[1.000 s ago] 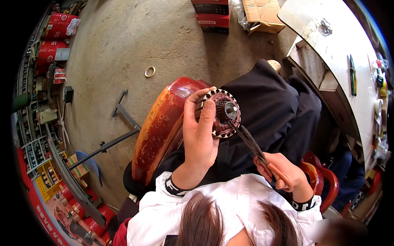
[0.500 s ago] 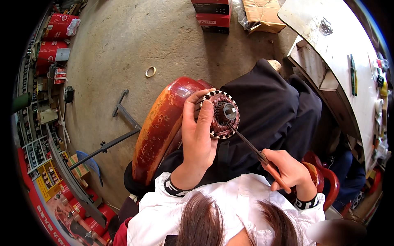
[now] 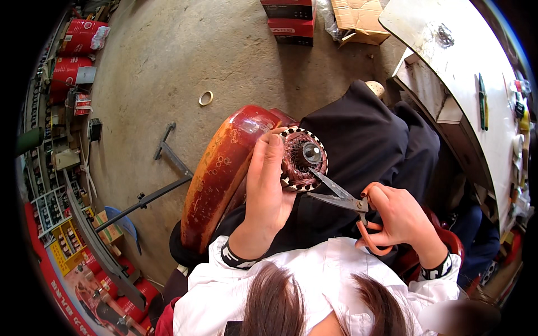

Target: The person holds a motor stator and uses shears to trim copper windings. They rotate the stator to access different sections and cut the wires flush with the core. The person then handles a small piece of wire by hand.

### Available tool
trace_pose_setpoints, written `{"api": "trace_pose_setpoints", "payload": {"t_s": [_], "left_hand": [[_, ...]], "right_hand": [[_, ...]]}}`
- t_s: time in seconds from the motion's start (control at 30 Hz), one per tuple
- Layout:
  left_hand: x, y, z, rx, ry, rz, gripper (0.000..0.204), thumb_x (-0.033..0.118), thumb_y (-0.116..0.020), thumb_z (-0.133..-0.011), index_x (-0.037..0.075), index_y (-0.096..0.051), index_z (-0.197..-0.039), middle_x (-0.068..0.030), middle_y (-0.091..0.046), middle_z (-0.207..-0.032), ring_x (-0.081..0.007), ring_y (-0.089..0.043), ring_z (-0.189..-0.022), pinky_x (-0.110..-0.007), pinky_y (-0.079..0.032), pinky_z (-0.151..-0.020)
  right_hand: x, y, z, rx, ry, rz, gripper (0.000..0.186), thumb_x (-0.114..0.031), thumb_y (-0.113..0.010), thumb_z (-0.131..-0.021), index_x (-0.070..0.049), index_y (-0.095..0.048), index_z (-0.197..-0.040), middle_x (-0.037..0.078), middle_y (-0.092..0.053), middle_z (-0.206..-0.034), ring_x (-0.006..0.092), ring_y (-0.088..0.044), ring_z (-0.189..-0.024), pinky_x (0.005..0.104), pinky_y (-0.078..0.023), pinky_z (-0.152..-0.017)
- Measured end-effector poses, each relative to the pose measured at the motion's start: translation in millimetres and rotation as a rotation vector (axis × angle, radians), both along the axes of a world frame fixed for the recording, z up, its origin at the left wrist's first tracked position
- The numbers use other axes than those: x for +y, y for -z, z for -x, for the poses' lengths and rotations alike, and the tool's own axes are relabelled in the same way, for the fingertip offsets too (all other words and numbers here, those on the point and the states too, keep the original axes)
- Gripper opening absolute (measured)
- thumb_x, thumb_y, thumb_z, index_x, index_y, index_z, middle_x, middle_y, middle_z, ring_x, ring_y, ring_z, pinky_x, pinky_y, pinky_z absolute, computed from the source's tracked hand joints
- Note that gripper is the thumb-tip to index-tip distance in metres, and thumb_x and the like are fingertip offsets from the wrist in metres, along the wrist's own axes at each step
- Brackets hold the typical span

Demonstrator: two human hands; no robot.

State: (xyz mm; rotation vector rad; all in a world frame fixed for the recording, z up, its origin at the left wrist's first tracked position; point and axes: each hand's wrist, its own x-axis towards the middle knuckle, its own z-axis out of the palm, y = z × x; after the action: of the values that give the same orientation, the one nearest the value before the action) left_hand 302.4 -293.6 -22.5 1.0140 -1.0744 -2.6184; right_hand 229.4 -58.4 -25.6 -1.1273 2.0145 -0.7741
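My left hand (image 3: 265, 185) grips a round motor armature (image 3: 295, 158) by its rim, with the thumb on the near face and the other fingers behind it. The armature has copper windings, a black-and-white slotted edge and a shiny round shaft end in its middle. In my right hand (image 3: 400, 218) is a pair of scissors (image 3: 354, 204) with orange handles, my fingers through the loops. Their blades are spread apart; one tip touches or lies very near the windings, and the other passes just below the rim. My lap, in dark trousers, lies beneath.
A worn red wooden armrest (image 3: 218, 179) stands left of my left arm. To the right is a white-topped table (image 3: 459, 45) with pens on it. A tape roll (image 3: 205, 98) lies on the concrete floor, and cartons (image 3: 358, 19) stand at the far side. Shelves line the left.
The scissors have turned and their blades have come apart; they were together before. My right hand has shifted slightly right and up. The armature has tilted a little in my left hand.
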Motion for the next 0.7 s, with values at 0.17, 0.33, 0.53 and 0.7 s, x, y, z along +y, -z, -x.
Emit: {"api": "trace_pose_setpoints", "payload": {"t_s": [0.17, 0.33, 0.53, 0.7], "left_hand": [[-1.9, 8.6, -7.3, -0.013, 0.012, 0.033, 0.042, 0.035, -0.04, -0.106, 0.001, -0.048, -0.129, -0.0146, -0.061, -0.12, -0.0245, -0.065, -0.107, -0.042, -0.057, -0.09], [-3.4, 10.8, -8.5, 0.001, 0.064, 0.058, 0.042, 0.037, -0.04, -0.106, 0.001, -0.048, -0.127, -0.0139, -0.061, -0.118, -0.0232, -0.065, -0.106, -0.041, -0.058, -0.089], [0.9, 2.7, -5.6, 0.015, 0.064, 0.046, 0.04, 0.036, -0.049, -0.103, 0.004, -0.043, -0.124, -0.0094, -0.059, -0.113, -0.0179, -0.065, -0.1, -0.035, -0.06, -0.082], [0.9, 2.2, -7.7, 0.059, 0.038, 0.001, 0.042, 0.037, -0.049, -0.103, 0.003, -0.044, -0.126, -0.0117, -0.056, -0.122, -0.0197, -0.063, -0.106, -0.037, -0.059, -0.086]], "right_hand": [[-0.9, 1.7, 3.8, 0.034, -0.048, -0.022, 0.055, -0.046, -0.078, -0.072, -0.001, -0.054, -0.092, 0.012, -0.063, -0.094, 0.0307, -0.064, -0.08, 0.0343, -0.052, -0.063], [-1.7, 0.5, 6.0, 0.081, -0.057, -0.048, 0.059, -0.05, -0.08, -0.07, -0.001, -0.055, -0.091, 0.011, -0.064, -0.097, 0.029, -0.065, -0.09, 0.0339, -0.053, -0.065], [0.4, -3.4, 6.5, 0.128, -0.067, -0.045, 0.06, -0.051, -0.081, -0.068, -0.002, -0.056, -0.091, 0.01, -0.064, -0.097, 0.0276, -0.065, -0.096, 0.0329, -0.053, -0.066], [3.7, -10.1, 12.9, 0.018, -0.059, 0.001, 0.057, -0.048, -0.082, -0.067, -0.002, -0.056, -0.091, 0.009, -0.063, -0.092, 0.0267, -0.066, -0.08, 0.0318, -0.052, -0.061]]}}
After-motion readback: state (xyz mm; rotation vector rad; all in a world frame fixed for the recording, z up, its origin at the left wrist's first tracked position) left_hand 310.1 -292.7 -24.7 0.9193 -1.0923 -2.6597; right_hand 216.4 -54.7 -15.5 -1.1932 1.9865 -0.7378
